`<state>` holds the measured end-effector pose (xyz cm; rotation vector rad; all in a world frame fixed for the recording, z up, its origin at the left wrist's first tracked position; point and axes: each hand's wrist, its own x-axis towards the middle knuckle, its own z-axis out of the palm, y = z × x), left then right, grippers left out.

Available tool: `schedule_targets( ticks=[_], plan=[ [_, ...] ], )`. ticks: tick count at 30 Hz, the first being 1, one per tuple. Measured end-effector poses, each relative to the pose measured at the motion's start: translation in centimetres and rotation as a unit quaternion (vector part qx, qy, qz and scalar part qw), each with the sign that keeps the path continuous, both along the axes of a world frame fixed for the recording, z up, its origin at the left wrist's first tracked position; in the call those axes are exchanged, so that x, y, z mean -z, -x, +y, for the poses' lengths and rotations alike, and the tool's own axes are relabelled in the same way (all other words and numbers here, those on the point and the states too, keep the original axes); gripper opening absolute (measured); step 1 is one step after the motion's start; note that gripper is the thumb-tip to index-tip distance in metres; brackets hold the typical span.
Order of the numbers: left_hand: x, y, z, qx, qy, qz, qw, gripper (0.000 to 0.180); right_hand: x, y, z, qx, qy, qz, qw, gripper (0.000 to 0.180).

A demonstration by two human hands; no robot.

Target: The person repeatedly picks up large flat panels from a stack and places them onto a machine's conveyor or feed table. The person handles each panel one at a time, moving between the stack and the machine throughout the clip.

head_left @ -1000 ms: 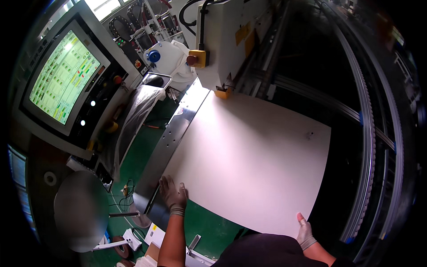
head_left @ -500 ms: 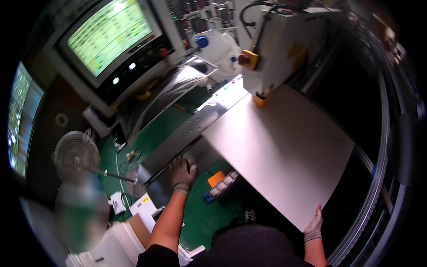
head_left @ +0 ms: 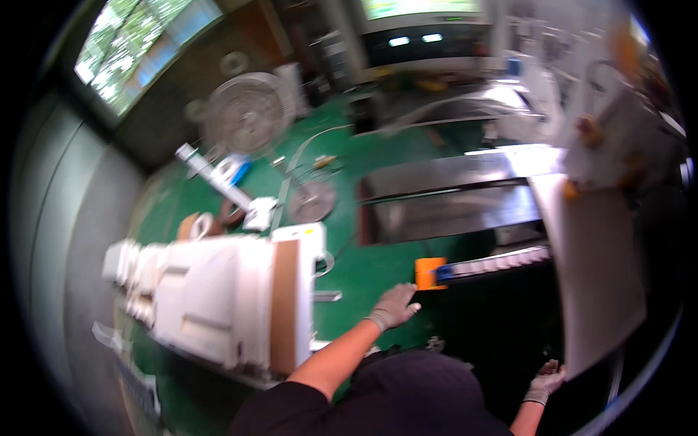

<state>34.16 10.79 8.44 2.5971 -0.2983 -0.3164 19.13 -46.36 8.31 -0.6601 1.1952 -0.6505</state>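
Flat, pale sheet (head_left: 598, 269) lay at 3 o'clock, gloved right hand (head_left: 547, 378) by its near corner at 4 o'clock, grip indeterminable, while gloved left hand (head_left: 395, 306) was spread at 5 o'clock near a squarish orange block (head_left: 427, 279).

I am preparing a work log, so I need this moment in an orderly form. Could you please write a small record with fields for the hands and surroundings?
Left hand: gloved, nothing visibly held, nearest the orange block
Right hand: gloved, at the near corner of the pale sheet; contact unclear
Left of sheet: shiny metal plates
Far left: round fan
Near left: white moulded pieces
Floor: green
Image quality: blurred
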Motion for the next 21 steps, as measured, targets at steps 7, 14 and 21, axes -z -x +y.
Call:
schedule_targets(
  ticks=[7, 14, 21],
  plan=[
    [8.6, 25.4, 25.7, -0.211, -0.201, 0.209, 0.934, 0.034, -7.4, -8.2, 27.0, -0.533, -0.159, -0.157, 0.816, 0.032],
    [10.4, 43.6, 34.9, -0.788, 0.373, -0.106, 0.479, 0.022, -8.5, -4.7, 35.8, -0.774, 0.075, -0.003, 0.629, 0.042],
    [-0.4, 40.2, 35.1, -0.747, 0.572, -0.122, 0.317, 0.050, -9.8, -4.5, 40.1, -0.773, 0.112, 0.089, 0.617, 0.039]
  ],
)
